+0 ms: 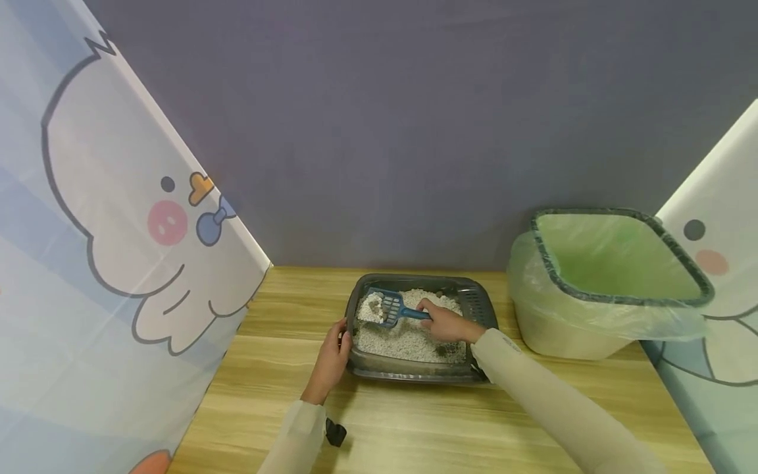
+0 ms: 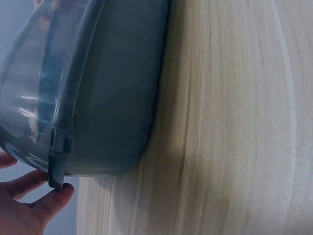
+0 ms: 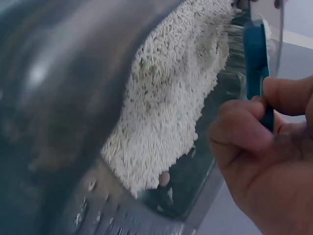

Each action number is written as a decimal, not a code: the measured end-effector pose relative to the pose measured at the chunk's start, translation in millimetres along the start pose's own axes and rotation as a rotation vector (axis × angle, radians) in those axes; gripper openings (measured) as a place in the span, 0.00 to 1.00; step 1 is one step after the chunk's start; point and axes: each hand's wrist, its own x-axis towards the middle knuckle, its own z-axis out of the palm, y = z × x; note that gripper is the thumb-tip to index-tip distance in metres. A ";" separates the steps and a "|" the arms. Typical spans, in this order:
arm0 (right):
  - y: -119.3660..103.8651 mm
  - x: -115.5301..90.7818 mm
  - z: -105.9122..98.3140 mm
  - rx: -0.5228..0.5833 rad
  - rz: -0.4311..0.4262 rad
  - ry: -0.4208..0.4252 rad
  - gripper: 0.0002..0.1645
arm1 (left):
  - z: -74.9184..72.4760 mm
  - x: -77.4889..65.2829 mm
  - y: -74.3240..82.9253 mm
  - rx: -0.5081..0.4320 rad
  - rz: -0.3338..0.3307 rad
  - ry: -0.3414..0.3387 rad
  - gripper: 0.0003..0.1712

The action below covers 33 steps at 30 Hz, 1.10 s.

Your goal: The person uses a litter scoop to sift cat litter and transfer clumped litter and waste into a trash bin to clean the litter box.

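Note:
A dark grey litter box [image 1: 408,375] with a raised rim stands on the table, filled with pale pellet litter [image 1: 385,341]. My right hand [image 1: 445,323] grips the handle of a blue slotted litter scoop [image 1: 408,312], thumb and curled fingers round it in the right wrist view. The scoop's head, loaded with pale litter and a darker clump, is over the left part of the box. At the box's left side, my left hand [image 1: 331,359] holds the rim; in the left wrist view its fingertips [image 2: 57,198] pinch the rim's corner tab.
To the right stands a pale bin [image 1: 568,339] with a clear liner folded over its dark-edged rim. The table [image 1: 278,316] is wood-patterned. A dark blue-grey panel rises behind it, and cartoon-printed curtains hang at both sides.

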 end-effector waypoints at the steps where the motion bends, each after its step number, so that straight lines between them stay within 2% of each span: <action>1: 1.2 -3.8 -1.7 -0.003 -0.003 0.037 0.13 | 0.1 0.0 0.4 -0.005 -0.001 -0.001 0.26; 6: 7.5 -22.9 -6.4 0.008 -0.077 0.224 0.14 | -0.7 -0.4 1.5 -0.012 0.002 -0.001 0.26; 11: 14.5 -40.4 -1.8 -0.007 -0.140 0.370 0.14 | -1.5 -0.1 1.9 -0.012 0.001 -0.010 0.26; 17: 17.2 -58.4 9.7 -0.010 -0.148 0.520 0.16 | -0.5 -0.2 -2.2 -0.011 0.001 -0.015 0.27; 22: 14.9 -65.9 13.5 0.019 -0.106 0.535 0.17 | -1.8 -0.3 -4.6 -0.019 -0.003 -0.014 0.27; 33: 19.2 -73.3 14.6 0.068 -0.049 0.438 0.18 | 0.4 1.1 -4.1 -0.023 -0.004 -0.014 0.26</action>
